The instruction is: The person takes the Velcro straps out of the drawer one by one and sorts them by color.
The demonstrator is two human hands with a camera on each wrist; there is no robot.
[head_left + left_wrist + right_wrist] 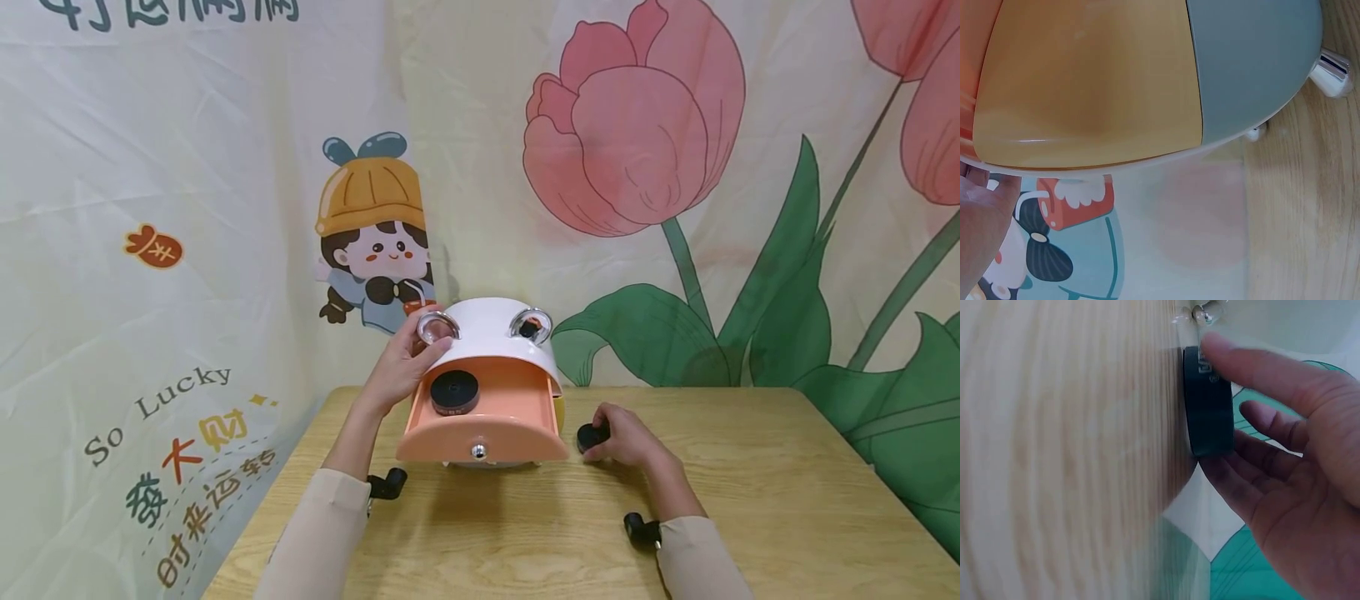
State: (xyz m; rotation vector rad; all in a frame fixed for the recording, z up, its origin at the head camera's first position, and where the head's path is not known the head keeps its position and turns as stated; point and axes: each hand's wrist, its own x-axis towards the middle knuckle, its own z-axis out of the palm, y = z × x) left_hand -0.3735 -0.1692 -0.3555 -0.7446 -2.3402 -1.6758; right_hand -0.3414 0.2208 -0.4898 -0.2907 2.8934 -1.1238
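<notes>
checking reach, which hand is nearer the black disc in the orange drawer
Left hand, gripping the drawer box left of the black disc. The right hand is farther, past the right side of the orange drawer.

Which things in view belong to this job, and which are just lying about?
Likely part of the job:
- white box
- orange drawer, pulled open
- disc in the drawer
- second disc, in the right grip

Just around:
- table
- printed backdrop
- wrist cameras
</notes>
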